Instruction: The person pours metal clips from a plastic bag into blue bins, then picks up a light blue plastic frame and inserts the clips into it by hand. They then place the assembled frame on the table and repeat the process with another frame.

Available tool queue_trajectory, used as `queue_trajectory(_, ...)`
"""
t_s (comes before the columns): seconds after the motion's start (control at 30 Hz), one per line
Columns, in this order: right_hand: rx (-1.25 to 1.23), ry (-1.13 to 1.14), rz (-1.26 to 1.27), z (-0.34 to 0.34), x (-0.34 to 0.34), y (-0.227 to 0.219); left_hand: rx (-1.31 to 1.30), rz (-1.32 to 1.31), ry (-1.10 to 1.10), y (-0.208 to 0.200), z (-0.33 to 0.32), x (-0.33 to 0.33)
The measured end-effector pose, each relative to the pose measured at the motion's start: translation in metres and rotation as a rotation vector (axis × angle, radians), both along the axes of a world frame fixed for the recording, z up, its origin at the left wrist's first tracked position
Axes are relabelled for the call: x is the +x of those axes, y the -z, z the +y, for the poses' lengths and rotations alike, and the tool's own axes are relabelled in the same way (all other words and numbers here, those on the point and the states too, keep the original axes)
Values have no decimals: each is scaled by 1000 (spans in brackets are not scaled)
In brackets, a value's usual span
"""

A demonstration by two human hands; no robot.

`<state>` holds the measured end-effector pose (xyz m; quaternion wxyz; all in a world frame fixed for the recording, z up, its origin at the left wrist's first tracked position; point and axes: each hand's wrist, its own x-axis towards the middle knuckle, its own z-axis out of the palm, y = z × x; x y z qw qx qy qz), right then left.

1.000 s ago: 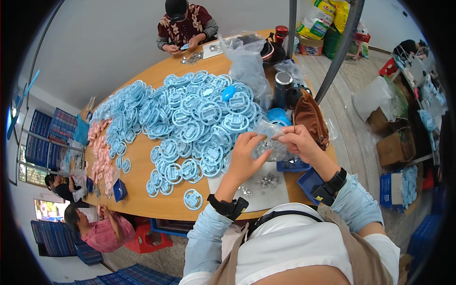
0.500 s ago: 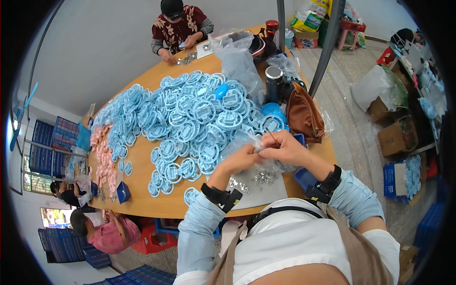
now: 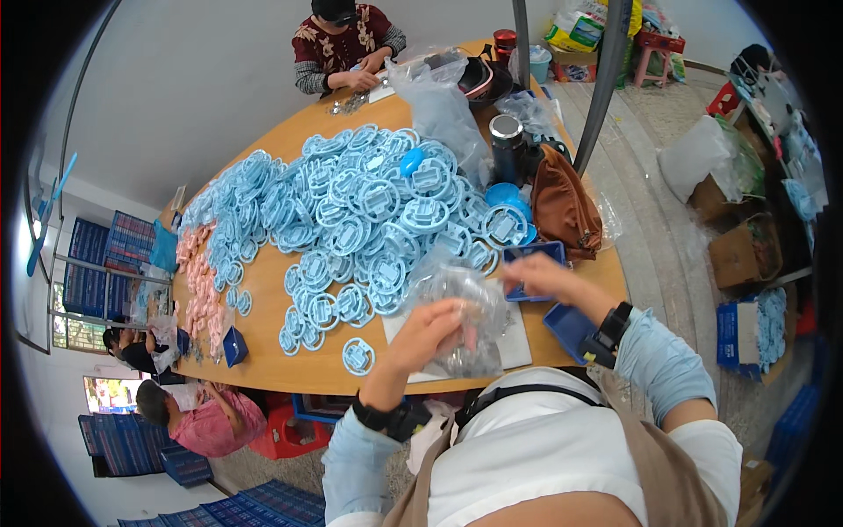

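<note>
A crumpled clear plastic bag point(image 3: 448, 279) hangs from my left hand point(image 3: 432, 332), whose fingers are closed on it. Its lower part lies over a white board point(image 3: 516, 338) at the table's front edge. Greyish pieces show through the film, but whether they are inside or under the bag I cannot tell. My right hand point(image 3: 551, 279) is apart from the bag, above the front of a blue plastic tray point(image 3: 536, 252); motion smears its fingers. Just past the bag spreads a big heap of light-blue round plastic pieces point(image 3: 378, 202).
A second blue tray point(image 3: 569, 332) sits beside my right forearm. Beyond stand a brown bag point(image 3: 565, 206) and a dark flask point(image 3: 507, 149). Pink pieces point(image 3: 204, 299) lie at the left. One person point(image 3: 342, 53) works across the table, another point(image 3: 215, 422) at its left end.
My hands have moved apart: the left drew nearer me with the plastic bag, the right let go and shifted right to the tray. The bag now covers the metal bits on the board.
</note>
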<state>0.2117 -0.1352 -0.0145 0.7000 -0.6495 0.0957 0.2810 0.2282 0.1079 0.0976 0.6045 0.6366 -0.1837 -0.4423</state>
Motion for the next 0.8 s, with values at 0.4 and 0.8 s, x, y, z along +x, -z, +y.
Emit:
queue_trajectory(0.4, 556, -369, 462, 62, -67, 76, -258, 19, -4, 23, 11, -63)
queue_trajectory(0.8, 399, -344, 418, 55, -57, 28, 261, -1375, 148, 68, -22, -85)
